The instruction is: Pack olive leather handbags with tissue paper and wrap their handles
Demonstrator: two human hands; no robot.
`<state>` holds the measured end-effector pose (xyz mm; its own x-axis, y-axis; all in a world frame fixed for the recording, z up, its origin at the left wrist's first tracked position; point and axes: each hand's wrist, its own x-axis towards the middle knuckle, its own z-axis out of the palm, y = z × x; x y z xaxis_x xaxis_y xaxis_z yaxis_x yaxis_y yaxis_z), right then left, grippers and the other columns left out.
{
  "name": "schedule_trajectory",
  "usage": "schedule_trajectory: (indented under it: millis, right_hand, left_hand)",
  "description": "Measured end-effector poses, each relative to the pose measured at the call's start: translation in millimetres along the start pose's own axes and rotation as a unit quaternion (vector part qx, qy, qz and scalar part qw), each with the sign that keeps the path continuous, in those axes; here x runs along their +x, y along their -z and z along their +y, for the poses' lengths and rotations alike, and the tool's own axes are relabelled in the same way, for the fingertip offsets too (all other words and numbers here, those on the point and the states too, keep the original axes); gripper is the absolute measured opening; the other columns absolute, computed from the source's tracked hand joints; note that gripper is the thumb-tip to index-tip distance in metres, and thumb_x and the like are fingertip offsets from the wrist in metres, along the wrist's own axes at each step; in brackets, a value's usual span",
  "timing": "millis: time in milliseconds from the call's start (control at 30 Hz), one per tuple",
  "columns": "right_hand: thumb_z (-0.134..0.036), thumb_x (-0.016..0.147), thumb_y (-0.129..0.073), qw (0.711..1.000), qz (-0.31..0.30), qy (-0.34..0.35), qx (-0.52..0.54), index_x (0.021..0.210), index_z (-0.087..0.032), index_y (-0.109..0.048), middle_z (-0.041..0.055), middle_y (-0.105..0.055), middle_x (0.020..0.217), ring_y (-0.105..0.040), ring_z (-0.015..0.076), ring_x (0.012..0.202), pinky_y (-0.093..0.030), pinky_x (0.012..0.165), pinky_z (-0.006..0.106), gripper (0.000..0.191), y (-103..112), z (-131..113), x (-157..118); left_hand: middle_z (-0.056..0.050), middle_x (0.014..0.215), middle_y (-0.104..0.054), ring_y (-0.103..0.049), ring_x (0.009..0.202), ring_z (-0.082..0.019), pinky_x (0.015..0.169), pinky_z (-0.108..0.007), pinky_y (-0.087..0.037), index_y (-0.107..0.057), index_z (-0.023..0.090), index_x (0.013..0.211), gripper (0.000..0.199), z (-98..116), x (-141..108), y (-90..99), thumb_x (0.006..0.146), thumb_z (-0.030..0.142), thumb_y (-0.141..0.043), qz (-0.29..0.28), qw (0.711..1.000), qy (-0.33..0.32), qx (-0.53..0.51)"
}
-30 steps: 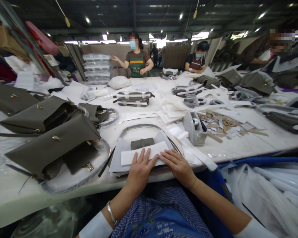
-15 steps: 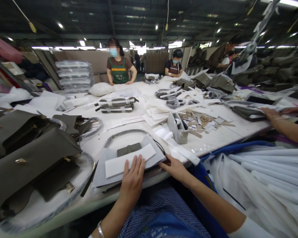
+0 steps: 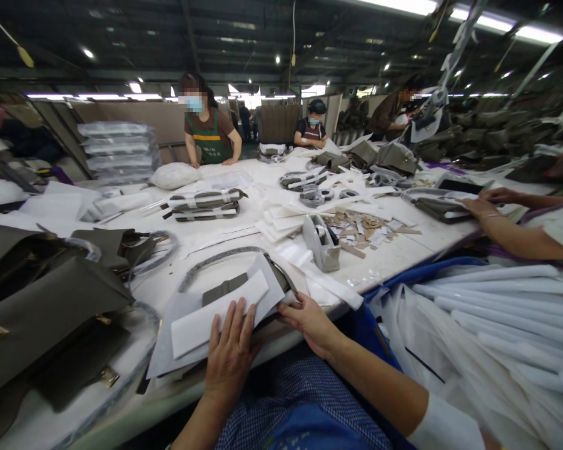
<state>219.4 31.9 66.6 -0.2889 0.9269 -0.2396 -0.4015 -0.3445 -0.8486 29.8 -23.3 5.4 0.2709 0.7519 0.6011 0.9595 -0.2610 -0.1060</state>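
At the near table edge lies an olive-grey handbag (image 3: 220, 289), its wrapped handle (image 3: 216, 257) arching away from me. A thin pale sheet (image 3: 162, 353) covers much of it, with a white foam strip (image 3: 194, 329) on top. My left hand (image 3: 229, 353) rests flat on that strip, fingers stretched out. At the bag's right corner, my right hand (image 3: 312, 322) pinches the edge, thumb underneath or behind; its fingertips are partly hidden. More olive-grey bags (image 3: 51, 306) with gold clasps lie close on the left.
A small grey stand (image 3: 321, 244) and scattered tan and white scraps (image 3: 370, 228) lie beyond my right hand. White foam rolls (image 3: 502, 300) fill a blue-edged bin at right. A co-worker's hands (image 3: 481, 206) handle another bag; another person (image 3: 211, 134) stands across the table.
The bag's right side has lifted and bent up slightly, with my right hand on its edge. My left hand stays on the foam strip. The whole view has shifted a little.
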Motion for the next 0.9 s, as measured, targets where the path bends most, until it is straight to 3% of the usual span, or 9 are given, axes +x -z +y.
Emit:
schedule_trajectory:
  millis: [200,300,367,467,533,600,667,733,900]
  right_hand:
    - [-0.037,0.065,-0.085,1.000,-0.023,0.011,-0.016,0.105,-0.019,-0.060,0.0062,-0.072,0.106,-0.067,0.0218,0.101,-0.052,0.094,0.037,0.050,-1,0,-5]
    - [-0.043,0.079,-0.073,0.980,-0.064,0.057,-0.178,0.105,-0.019,-0.064,0.0053,-0.073,0.100,-0.069,0.0225,0.095,-0.054,0.090,0.040,0.036,20,-9,2]
    - [-0.042,0.087,-0.064,0.920,-0.050,0.140,-0.362,0.100,-0.020,-0.070,0.0056,-0.074,0.097,-0.069,0.0235,0.094,-0.052,0.092,0.041,0.026,47,-19,11]
    - [-0.031,0.090,-0.058,0.773,0.055,0.279,-0.567,0.100,-0.021,-0.072,0.0091,-0.072,0.108,-0.065,0.0257,0.105,-0.047,0.099,0.041,0.020,96,-36,28]
    - [-0.027,0.088,-0.060,0.689,0.099,0.289,-0.657,0.108,-0.019,-0.070,0.0120,-0.069,0.113,-0.061,0.0277,0.110,-0.046,0.099,0.042,0.023,124,-44,39]
    - [-0.029,0.087,-0.064,0.630,0.116,0.247,-0.727,0.116,-0.018,-0.067,0.0124,-0.068,0.115,-0.059,0.0280,0.112,-0.046,0.099,0.041,0.031,141,-47,47]
    - [-0.033,0.088,-0.064,0.602,0.129,0.197,-0.763,0.119,-0.018,-0.065,0.0109,-0.069,0.115,-0.059,0.0260,0.110,-0.046,0.096,0.037,0.035,149,-47,52]
    - [-0.036,0.090,-0.062,0.595,0.148,0.164,-0.772,0.119,-0.019,-0.064,0.0097,-0.070,0.111,-0.063,0.0241,0.104,-0.047,0.088,0.033,0.034,151,-47,55]
    - [-0.042,0.096,-0.050,0.576,0.164,0.144,-0.788,0.106,-0.024,-0.072,0.0084,-0.074,0.092,-0.068,0.0251,0.086,-0.045,0.072,0.032,0.030,143,-52,60]
  left_hand:
    - [-0.013,0.153,-0.038,-0.035,0.142,-0.028,0.119,-0.046,-0.022,-0.021,0.017,0.155,0.065,-7,3,2.6,0.096,0.018,-0.047,0.019,1.000,0.005,0.003]
    - [-0.013,0.152,-0.041,-0.039,0.140,-0.027,0.119,-0.044,-0.023,-0.021,0.016,0.155,0.062,-14,5,7.0,0.097,0.018,-0.045,0.035,0.999,-0.006,-0.002]
    - [-0.012,0.151,-0.042,-0.039,0.140,-0.026,0.119,-0.043,-0.024,-0.022,0.017,0.155,0.062,-18,5,8.4,0.097,0.015,-0.044,0.035,0.999,-0.009,-0.005]
    - [-0.010,0.152,-0.042,-0.038,0.141,-0.025,0.119,-0.043,-0.024,-0.022,0.019,0.155,0.063,-21,4,7.9,0.096,0.011,-0.042,0.029,0.999,-0.012,-0.008]
    - [-0.010,0.152,-0.042,-0.038,0.141,-0.025,0.119,-0.043,-0.024,-0.022,0.020,0.155,0.063,-21,3,6.8,0.096,0.011,-0.042,0.026,1.000,-0.009,-0.009]
    - [-0.009,0.152,-0.041,-0.037,0.141,-0.026,0.119,-0.044,-0.024,-0.021,0.020,0.155,0.064,-20,3,6.0,0.096,0.011,-0.042,0.021,1.000,-0.001,-0.010]
    - [-0.009,0.153,-0.040,-0.037,0.141,-0.026,0.119,-0.044,-0.025,-0.020,0.021,0.155,0.065,-19,4,5.9,0.095,0.010,-0.042,0.015,1.000,0.003,-0.012]
    - [-0.008,0.153,-0.040,-0.037,0.141,-0.025,0.119,-0.044,-0.026,-0.020,0.022,0.155,0.066,-19,5,6.4,0.095,0.009,-0.042,0.013,1.000,0.005,-0.015]
    - [-0.008,0.152,-0.041,-0.038,0.140,-0.026,0.118,-0.044,-0.027,-0.019,0.023,0.156,0.067,-19,7,9.3,0.095,0.009,-0.043,0.020,1.000,0.008,-0.017]
